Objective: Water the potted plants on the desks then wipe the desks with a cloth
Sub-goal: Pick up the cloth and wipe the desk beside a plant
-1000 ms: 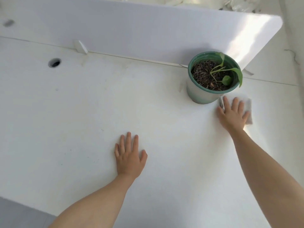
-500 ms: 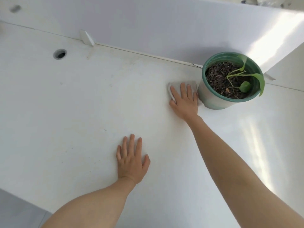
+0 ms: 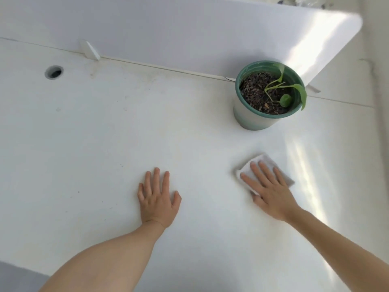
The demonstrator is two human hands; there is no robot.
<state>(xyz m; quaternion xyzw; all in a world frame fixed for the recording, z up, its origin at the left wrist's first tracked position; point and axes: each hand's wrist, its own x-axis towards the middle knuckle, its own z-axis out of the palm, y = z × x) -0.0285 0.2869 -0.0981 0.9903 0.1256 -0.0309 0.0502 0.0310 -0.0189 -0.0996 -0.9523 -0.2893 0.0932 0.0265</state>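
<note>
While right grip (image 3: 273, 197), fingers straight, pressed cloth (image 3: 261, 163), left grip (image 3: 157, 199) lay flat, empty — wiping step; next sweep likely needed even pressure.

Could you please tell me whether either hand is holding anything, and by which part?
Nothing is gripped. The right hand presses flat on the middle of the white cloth, fingers straight; the left hand rests flat on the desk.
</note>
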